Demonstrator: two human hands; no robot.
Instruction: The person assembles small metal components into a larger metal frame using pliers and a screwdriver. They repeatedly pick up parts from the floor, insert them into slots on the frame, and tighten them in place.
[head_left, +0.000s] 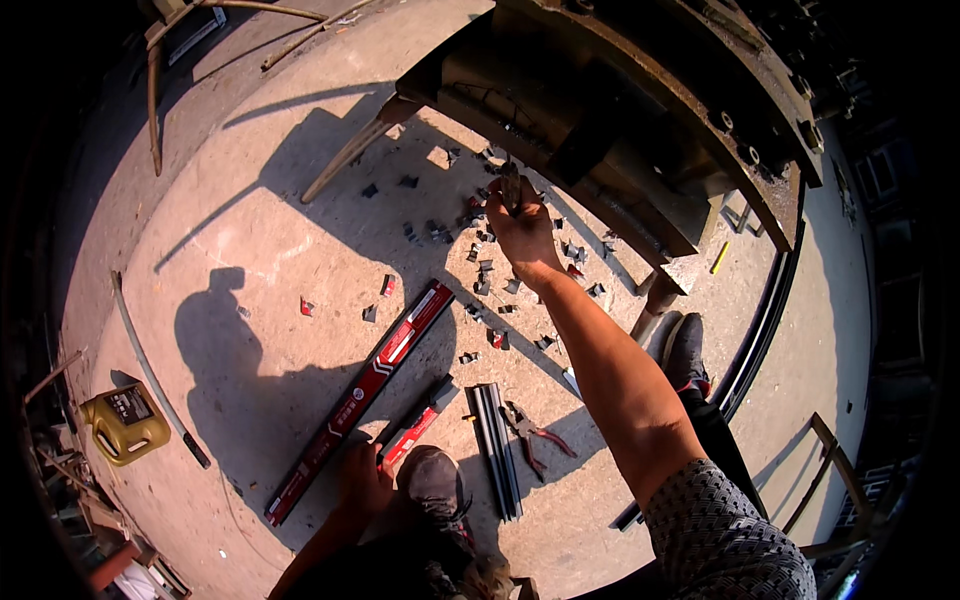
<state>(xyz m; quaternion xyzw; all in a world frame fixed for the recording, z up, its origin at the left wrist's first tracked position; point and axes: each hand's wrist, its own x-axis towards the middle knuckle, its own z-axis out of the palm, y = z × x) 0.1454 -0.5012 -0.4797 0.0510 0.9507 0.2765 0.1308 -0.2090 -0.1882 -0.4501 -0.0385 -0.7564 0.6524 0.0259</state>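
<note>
Head: short, straight red strip (411, 432)

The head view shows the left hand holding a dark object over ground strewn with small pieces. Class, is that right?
Not quite: the head view shows the right hand, not the left, holding a dark object over ground strewn with small pieces.

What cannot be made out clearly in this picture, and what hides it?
In the head view:
Dark, narrow object in the bare right hand: fingers cover part, so its kind is unclear.
Bare left hand: shadow hides whether it closes around the short, red-and-black strip.
Large, brown metal machine: cut off by the upper edge.
Small, black-and-red scraps: too small for exact shapes.
</note>
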